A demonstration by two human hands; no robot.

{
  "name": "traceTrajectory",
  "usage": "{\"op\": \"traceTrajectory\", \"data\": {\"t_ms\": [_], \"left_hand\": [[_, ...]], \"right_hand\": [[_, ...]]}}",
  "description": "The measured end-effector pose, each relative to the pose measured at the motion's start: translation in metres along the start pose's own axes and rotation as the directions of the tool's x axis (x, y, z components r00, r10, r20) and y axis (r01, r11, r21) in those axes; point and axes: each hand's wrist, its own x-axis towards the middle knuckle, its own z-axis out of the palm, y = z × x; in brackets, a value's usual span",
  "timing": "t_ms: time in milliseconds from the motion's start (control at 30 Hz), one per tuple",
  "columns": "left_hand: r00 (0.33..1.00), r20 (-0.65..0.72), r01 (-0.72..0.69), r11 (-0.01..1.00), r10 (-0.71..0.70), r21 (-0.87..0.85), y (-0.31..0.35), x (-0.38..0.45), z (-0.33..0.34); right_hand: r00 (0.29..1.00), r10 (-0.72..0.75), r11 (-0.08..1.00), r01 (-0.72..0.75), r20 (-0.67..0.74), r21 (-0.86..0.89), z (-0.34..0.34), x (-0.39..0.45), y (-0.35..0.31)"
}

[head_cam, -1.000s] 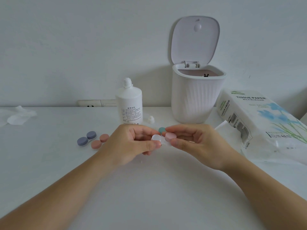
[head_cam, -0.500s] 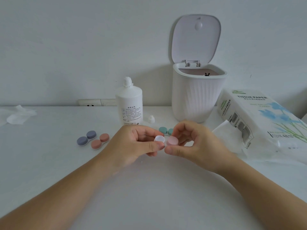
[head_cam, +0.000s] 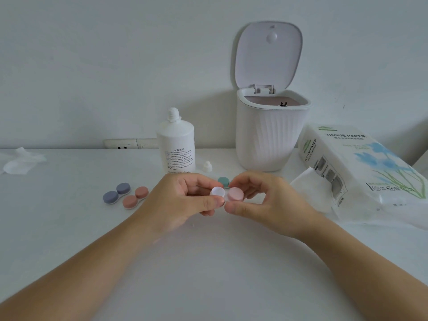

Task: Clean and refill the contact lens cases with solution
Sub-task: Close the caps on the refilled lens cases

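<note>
A contact lens case [head_cam: 226,195] is held level, its long axis left-right, before the solution bottle [head_cam: 176,142]. It is pinched by the left hand [head_cam: 183,200] and right hand [head_cam: 268,200].

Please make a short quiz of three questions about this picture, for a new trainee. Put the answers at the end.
1. True or false: the cap of the solution bottle is off and stands on the table.
2. Which lid of the held lens case does the right hand pinch? A) the pink lid B) the white lid C) neither
3. How many closed lens cases lie to the left of the left hand, and what colours are they?

Key
1. True: the small white cap stands beside the bottle.
2. A
3. Two: the blue-grey case and the salmon-pink case.
</note>
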Motion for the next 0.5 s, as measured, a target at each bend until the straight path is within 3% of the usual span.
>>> {"op": "traceTrajectory", "data": {"t_ms": [233,400,500], "left_hand": [[1.0,-0.017,0.003,1.0,-0.003,0.003,0.0001,0.0005,-0.0044],[1.0,-0.016,-0.001,1.0,0.001,0.015,-0.0007,0.0008,-0.0018],[1.0,-0.014,-0.007,1.0,0.008,0.022,-0.0012,0.0014,-0.0018]], "right_hand": [[0.999,-0.02,0.989,0.013,0.046,0.149,-0.0088,-0.0027,0.0003],[0.999,0.021,0.997,-0.019,-0.03,0.072,-0.0002,0.0004,0.002],[0.999,0.02,0.997,-0.022,0.037,0.07,-0.0013,0.0003,0.003]]}}
